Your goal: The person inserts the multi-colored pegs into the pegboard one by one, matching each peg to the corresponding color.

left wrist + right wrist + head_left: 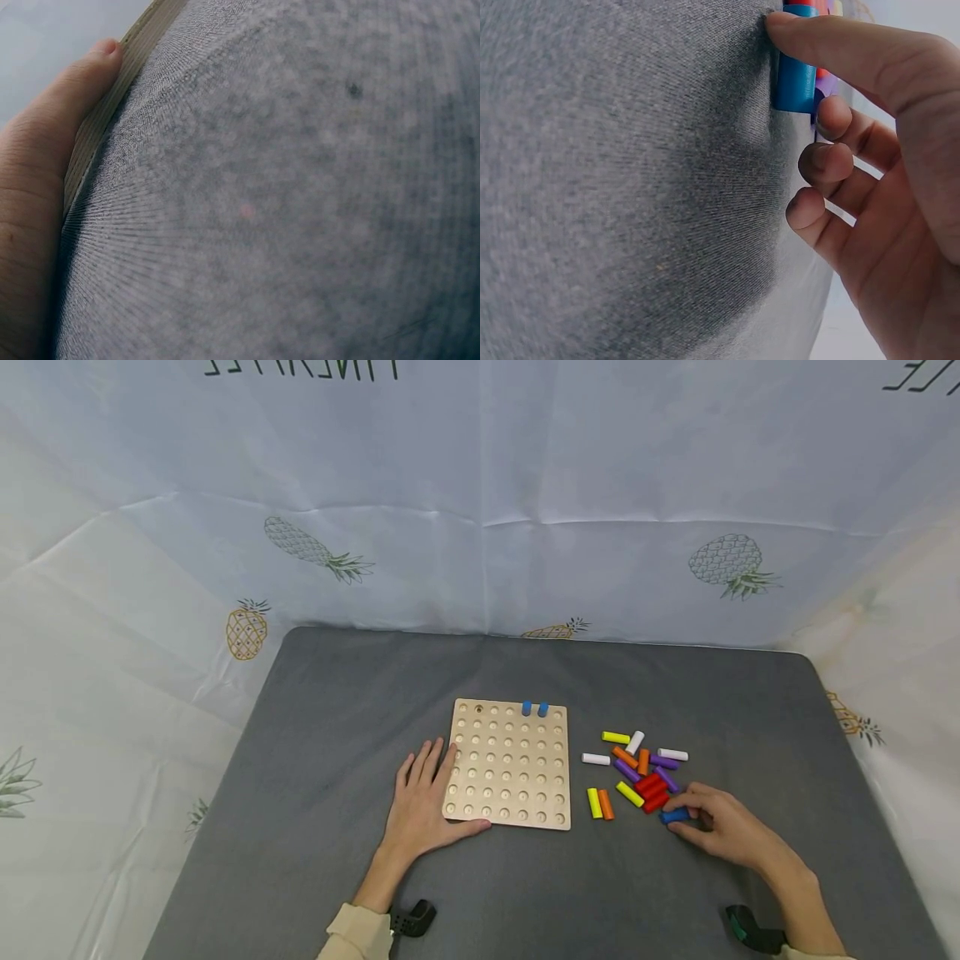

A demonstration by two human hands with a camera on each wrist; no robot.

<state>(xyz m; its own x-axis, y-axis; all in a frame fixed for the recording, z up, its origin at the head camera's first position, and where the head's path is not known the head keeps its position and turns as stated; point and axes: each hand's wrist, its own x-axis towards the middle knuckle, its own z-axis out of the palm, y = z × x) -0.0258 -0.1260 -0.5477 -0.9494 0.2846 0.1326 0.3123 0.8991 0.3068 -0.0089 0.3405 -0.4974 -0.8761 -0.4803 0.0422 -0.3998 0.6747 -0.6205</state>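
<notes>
A square wooden pegboard (515, 783) with rows of round holes lies on the grey table. Two blue pegs (527, 708) stand in its far row, toward the right. My left hand (420, 810) rests at the board's near left corner, its straight fingers along the left edge and its thumb along the near edge. In the left wrist view the thumb (60, 105) lies against the board's side. To the right of the board, my right hand (727, 828) pinches a blue peg (796, 79) between thumb and fingers, low at the cloth; its other fingers are loosely curled.
Loose pegs lie in a cluster between the board and my right hand: red pegs (650, 782), purple pegs (663, 762), orange, yellow and white ones. A yellow peg (595, 803) lies beside an orange one nearer the board. A pineapple-print cloth (420, 577) hangs behind the table.
</notes>
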